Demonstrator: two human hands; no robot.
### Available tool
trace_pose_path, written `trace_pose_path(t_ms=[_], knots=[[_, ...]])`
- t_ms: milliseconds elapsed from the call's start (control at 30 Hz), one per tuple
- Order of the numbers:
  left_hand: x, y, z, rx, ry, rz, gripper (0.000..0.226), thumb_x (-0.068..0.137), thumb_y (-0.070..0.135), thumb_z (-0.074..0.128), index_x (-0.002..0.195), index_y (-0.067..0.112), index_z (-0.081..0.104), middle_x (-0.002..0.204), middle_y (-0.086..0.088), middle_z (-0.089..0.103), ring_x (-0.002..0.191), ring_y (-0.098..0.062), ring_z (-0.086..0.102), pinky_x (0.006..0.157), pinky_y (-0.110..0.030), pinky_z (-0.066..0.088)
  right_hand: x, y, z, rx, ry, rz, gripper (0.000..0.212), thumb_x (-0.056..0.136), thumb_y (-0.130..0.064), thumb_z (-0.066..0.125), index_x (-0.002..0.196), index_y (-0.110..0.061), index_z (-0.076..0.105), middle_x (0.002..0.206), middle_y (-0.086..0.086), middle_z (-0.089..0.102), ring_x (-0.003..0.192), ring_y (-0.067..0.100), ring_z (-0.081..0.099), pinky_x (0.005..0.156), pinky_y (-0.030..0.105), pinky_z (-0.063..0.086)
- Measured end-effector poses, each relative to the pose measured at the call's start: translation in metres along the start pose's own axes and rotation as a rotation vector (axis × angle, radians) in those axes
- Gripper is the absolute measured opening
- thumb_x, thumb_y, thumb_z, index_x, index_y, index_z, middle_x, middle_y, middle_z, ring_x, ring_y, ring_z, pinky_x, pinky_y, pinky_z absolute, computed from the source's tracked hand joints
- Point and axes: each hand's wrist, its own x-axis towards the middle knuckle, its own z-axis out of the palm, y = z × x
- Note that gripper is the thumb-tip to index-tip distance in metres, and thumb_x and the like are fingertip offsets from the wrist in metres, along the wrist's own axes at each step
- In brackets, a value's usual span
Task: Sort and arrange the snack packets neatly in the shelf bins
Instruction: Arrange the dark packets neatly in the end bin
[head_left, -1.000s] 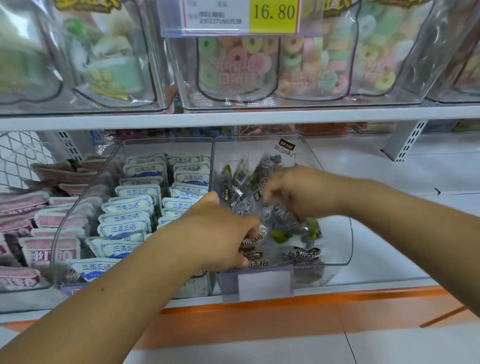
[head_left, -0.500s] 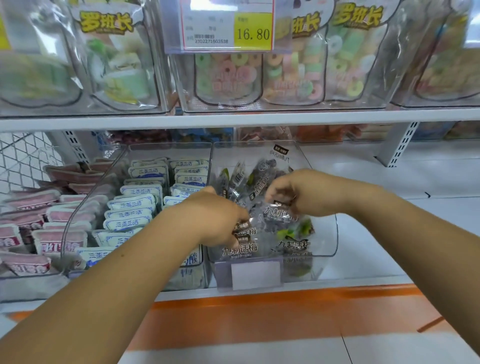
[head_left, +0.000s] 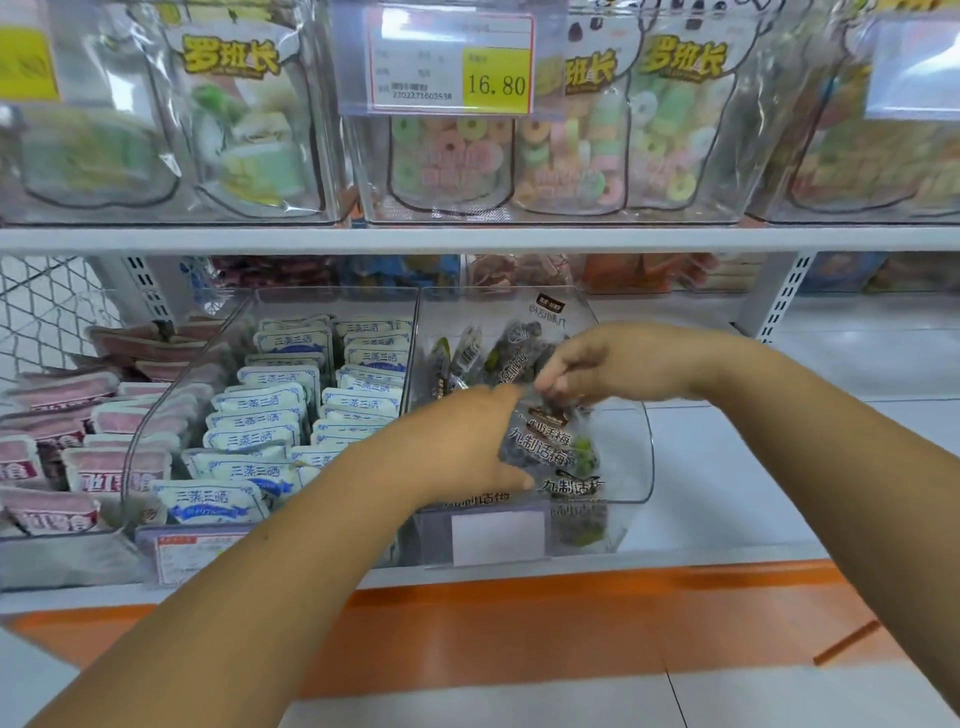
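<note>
Here both hands work inside the clear bin at the front edge of the lower shelf, the one holding the dark plum packets. The left hand lies flat over the heap near the bin's front left corner, fingers spread and pressing down on no single packet, probably to keep the loose pile from sliding while it is straightened. The right hand reaches in over the right wall with its fingertips pinched on the top edge of one packet, apparently lifting it upright so it can stand in a row. The packets behind still lean at odd angles against the back wall, so this bin looks only partly tidied. Touching its left wall, a second clear bin carries white and blue packets already lined up in two neat rows, and further left pink packets fill another container. A blank label holder hangs on the front lip. The upper shelf with its candy bags and price tag overhangs the work, and the bin's high side walls crowd the wrists.
</note>
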Motion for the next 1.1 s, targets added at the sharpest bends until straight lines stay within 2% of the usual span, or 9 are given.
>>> trace_pose_path(t_ms=[100, 267, 400, 467, 567, 633, 767, 933, 1100], knots=[[0.0, 0.0, 0.013, -0.09, 0.082, -0.019, 0.066, 0.086, 0.051, 0.063, 0.142, 0.027, 0.035, 0.137, 0.001, 0.036, 0.114, -0.016, 0.051, 0.096, -0.034, 0.046, -0.007, -0.001, -0.011, -0.305, 0.049, 0.01, 0.02, 0.093, -0.017, 0.061, 0.106, -0.03, 0.07, 0.11, -0.008, 0.068, 0.103, 0.011, 0.061, 0.084, 0.019, 0.045], [0.002, -0.003, 0.021, -0.175, 0.065, -0.023, 0.059, 0.087, 0.053, 0.061, 0.139, 0.029, 0.043, 0.129, 0.003, 0.038, 0.105, -0.01, 0.047, 0.091, -0.025, 0.043, 0.011, -0.002, 0.01, -0.853, 0.016, 0.082, 0.043, 0.09, -0.051, 0.056, 0.129, -0.033, 0.054, 0.118, -0.003, 0.063, 0.116, 0.021, 0.05, 0.097, 0.038, 0.041], [0.004, -0.002, 0.027, -0.199, 0.042, -0.041, 0.058, 0.093, 0.053, 0.052, 0.141, 0.021, 0.043, 0.133, -0.001, 0.044, 0.111, -0.013, 0.047, 0.089, -0.023, 0.039, 0.025, -0.005, 0.025, -0.912, 0.022, 0.118, 0.029, 0.088, -0.031, 0.06, 0.117, -0.031, 0.058, 0.1, -0.006, 0.062, 0.111, 0.023, 0.052, 0.094, 0.046, 0.03], [0.005, -0.002, 0.029, -0.206, 0.023, -0.046, 0.058, 0.093, 0.054, 0.051, 0.14, 0.021, 0.043, 0.131, -0.001, 0.049, 0.114, -0.015, 0.049, 0.091, -0.026, 0.041, 0.028, 0.0, 0.028, -0.83, 0.023, 0.149, 0.025, 0.085, -0.02, 0.058, 0.109, -0.029, 0.062, 0.1, -0.005, 0.065, 0.109, 0.024, 0.053, 0.094, 0.05, 0.03], [0.005, -0.004, 0.029, -0.236, -0.005, -0.044, 0.063, 0.088, 0.059, 0.056, 0.14, 0.027, 0.043, 0.132, 0.002, 0.052, 0.116, -0.014, 0.051, 0.094, -0.029, 0.045, 0.018, 0.008, 0.017, -0.553, 0.139, 0.176, 0.04, 0.085, -0.017, 0.061, 0.12, -0.035, 0.061, 0.114, -0.008, 0.064, 0.116, 0.02, 0.049, 0.102, 0.048, 0.032], [0.005, -0.005, 0.029, -0.214, -0.021, -0.031, 0.058, 0.089, 0.055, 0.056, 0.14, 0.032, 0.041, 0.133, 0.003, 0.052, 0.115, -0.015, 0.052, 0.089, -0.027, 0.044, 0.007, 0.01, 0.007, -0.372, 0.291, 0.111, 0.047, 0.085, -0.016, 0.065, 0.128, -0.033, 0.056, 0.11, -0.009, 0.065, 0.106, 0.014, 0.053, 0.098, 0.036, 0.039], [0.007, -0.004, 0.03, -0.172, -0.045, -0.001, 0.044, 0.097, 0.046, 0.048, 0.139, 0.034, 0.041, 0.128, 0.003, 0.054, 0.097, -0.014, 0.052, 0.076, -0.028, 0.041, -0.017, 0.015, 0.01, 0.066, 0.474, -0.015, 0.044, 0.087, -0.008, 0.067, 0.127, -0.024, 0.057, 0.087, -0.008, 0.067, 0.083, 0.013, 0.06, 0.073, 0.008, 0.041], [0.012, 0.0, 0.032, -0.125, -0.038, -0.019, 0.044, 0.1, 0.045, 0.041, 0.141, 0.032, 0.032, 0.133, 0.006, 0.052, 0.108, -0.018, 0.056, 0.089, -0.035, 0.047, -0.027, 0.017, 0.012, 0.475, 0.595, -0.101, 0.031, 0.089, 0.006, 0.059, 0.1, -0.022, 0.066, 0.081, -0.003, 0.058, 0.078, 0.015, 0.059, 0.072, 0.025, 0.059], [0.014, -0.004, 0.03, -0.322, -0.046, -0.084, 0.042, 0.09, 0.048, 0.06, 0.124, 0.026, 0.046, 0.117, 0.01, 0.057, 0.093, -0.009, 0.056, 0.076, -0.026, 0.046, -0.039, 0.022, 0.014, 0.618, 0.591, -0.085, 0.032, 0.086, 0.015, 0.057, 0.093, -0.016, 0.059, 0.085, 0.007, 0.056, 0.076, 0.018, 0.061, 0.072, 0.037, 0.06]])
